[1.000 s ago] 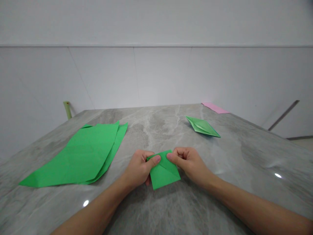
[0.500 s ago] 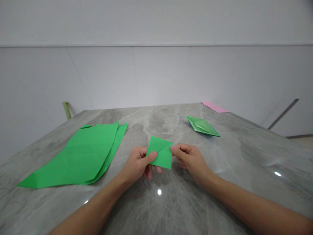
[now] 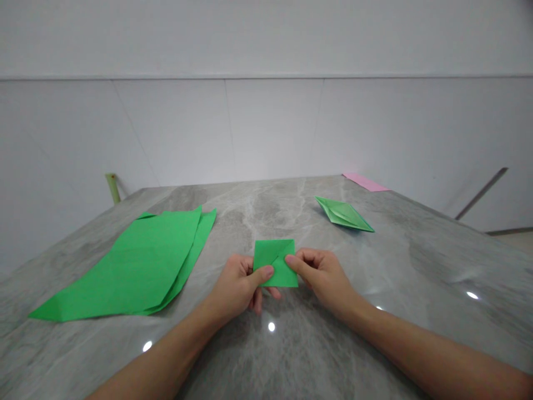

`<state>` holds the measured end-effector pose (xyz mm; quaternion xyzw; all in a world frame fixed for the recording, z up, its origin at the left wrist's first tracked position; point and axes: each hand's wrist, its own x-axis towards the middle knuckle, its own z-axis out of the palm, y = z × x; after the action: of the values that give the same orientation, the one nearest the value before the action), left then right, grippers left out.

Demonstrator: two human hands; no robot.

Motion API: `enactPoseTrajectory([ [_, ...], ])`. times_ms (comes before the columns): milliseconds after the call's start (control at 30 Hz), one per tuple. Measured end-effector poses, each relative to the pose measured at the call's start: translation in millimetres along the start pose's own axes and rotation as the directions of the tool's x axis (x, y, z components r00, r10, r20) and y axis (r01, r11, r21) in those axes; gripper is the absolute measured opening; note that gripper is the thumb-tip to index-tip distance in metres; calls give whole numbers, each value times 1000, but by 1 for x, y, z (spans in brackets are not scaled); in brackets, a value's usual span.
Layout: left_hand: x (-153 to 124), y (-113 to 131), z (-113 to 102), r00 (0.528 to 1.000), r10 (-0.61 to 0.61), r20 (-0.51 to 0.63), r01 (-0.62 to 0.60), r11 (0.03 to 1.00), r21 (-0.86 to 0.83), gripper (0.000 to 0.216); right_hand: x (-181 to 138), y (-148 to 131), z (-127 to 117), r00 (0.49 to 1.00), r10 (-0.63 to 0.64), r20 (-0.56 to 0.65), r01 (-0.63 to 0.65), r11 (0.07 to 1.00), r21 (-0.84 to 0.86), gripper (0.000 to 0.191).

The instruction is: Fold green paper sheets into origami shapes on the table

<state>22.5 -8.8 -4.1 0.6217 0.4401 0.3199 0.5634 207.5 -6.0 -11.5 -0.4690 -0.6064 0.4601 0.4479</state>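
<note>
Between my hands is a small folded square of green paper (image 3: 275, 253), held just above the table, with a diagonal fold line and a short slit-like edge across its face. My left hand (image 3: 241, 280) grips its left side, thumb on top and fingers underneath. On the right edge, my right hand (image 3: 320, 272) pinches the paper with its thumb on the face; its other fingers are curled behind and partly hidden.
Large green paper sheets (image 3: 133, 261) lie overlapped on the left of the grey marbled table (image 3: 266, 355). A folded light-green paper piece (image 3: 345, 214) sits at the back right. Farther back, pink paper (image 3: 366, 182) lies at the table's edge, near the white wall (image 3: 270, 128).
The folded green paper has turned from a tilt to nearly level with the table's edge. My right thumb has moved left, farther onto its face. The other papers stay put.
</note>
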Motion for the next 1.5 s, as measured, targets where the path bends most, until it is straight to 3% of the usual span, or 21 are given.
enactPoseTrajectory([
  [167,0,2,1,992,58,-110,-61,998,-17,47,-3,2,4,984,13,180,-19,999,33,46],
  [267,2,2,1,993,60,-101,-64,998,-30,47,-5,3,6,960,-41,277,17,996,88,43],
  [500,-1,4,-3,997,-18,78,15,999,49,56,-1,3,0,981,-18,195,7,998,57,52],
  [633,-2,0,-1,981,-75,177,62,995,78,49,7,3,-6,994,-2,106,-10,993,115,45],
  [700,1,-2,-2,997,-14,78,10,999,46,43,9,3,-8,998,0,58,-6,994,109,44],
  [767,5,-3,-5,991,78,-107,-78,997,4,38,8,4,-8,999,-13,34,10,994,109,43],
  [867,10,-3,-9,928,158,-337,-183,982,-44,35,3,6,-3,990,-26,141,20,999,47,42],
  [933,10,-3,-9,901,188,-390,-226,973,-53,32,-1,7,1,974,-20,225,31,998,-47,35],
  [1033,6,-3,-5,897,260,-357,-271,962,20,22,-3,8,6,977,-33,210,55,994,-99,21],
  [1167,2,-3,0,858,436,-272,-367,891,268,14,-2,7,4,986,-160,55,164,983,-87,18],
  [1367,-3,0,1,790,588,-173,-472,763,441,22,-8,1,2,918,-396,-22,388,907,-165,14],
  [1500,-6,4,1,758,636,-142,-522,723,452,24,-10,-5,3,869,-494,-30,481,857,-184,15],
])
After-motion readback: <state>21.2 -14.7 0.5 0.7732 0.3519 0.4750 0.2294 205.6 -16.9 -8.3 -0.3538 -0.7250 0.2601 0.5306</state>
